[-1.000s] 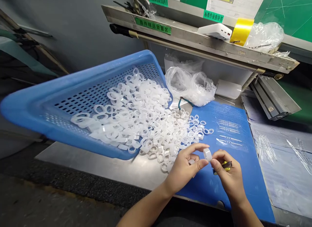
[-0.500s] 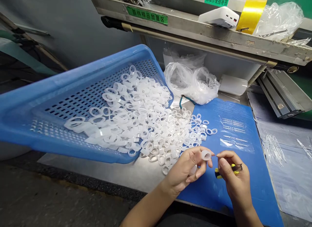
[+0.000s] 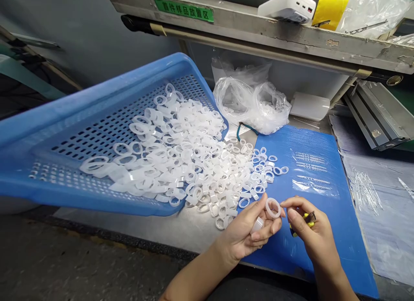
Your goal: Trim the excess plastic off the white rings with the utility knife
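Yellow tool [image 3: 309,224] partly hidden by right hand [image 3: 312,238]

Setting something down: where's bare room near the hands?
The blue mat is bare between the right hand and its right edge, below the clear sleeves. Bare steel tabletop runs below the blue perforated basket. White rings crowd left of the left hand.

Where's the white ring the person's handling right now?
In the head view, the translucent plastic ring is held up in the left hand, just beside the right hand, over the blue mat and right of the pile of rings.
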Demonstrator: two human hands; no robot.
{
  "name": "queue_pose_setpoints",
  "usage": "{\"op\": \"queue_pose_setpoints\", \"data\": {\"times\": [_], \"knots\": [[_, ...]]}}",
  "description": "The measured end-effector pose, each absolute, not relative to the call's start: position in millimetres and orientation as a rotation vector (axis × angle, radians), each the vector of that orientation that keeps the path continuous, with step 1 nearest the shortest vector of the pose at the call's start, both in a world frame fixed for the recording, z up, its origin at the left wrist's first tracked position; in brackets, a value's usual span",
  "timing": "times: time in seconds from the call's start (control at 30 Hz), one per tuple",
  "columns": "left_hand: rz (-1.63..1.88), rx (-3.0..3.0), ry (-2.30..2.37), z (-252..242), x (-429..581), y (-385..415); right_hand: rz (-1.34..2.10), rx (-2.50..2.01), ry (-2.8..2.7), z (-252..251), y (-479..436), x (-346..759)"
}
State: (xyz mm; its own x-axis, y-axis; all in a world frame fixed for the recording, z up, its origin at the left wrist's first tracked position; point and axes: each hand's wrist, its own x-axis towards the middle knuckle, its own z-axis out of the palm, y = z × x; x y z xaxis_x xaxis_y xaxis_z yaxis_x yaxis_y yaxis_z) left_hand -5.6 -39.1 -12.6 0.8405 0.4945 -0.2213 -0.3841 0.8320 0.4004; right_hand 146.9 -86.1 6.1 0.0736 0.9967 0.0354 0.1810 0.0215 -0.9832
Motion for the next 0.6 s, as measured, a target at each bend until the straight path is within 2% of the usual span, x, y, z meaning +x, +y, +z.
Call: {"op": "queue_pose_setpoints", "data": {"times": [0.17,0.37,0.6], "knots": [[0.699,0.719,0.557,-6.5,-7.5,-45.6,1.037,-1.375,-1.264,5.5,-88.8,148.7],[1.038,1.638,1.048,-0.1,-13.3,-55.2,1.163,-1.382,-1.253,4.2,-87.0,144.6],[1.271,2.069,0.886,-10.0,-11.8,-53.3,1.368,-1.311,-1.16,-0.9,-82.6,141.6]]}}
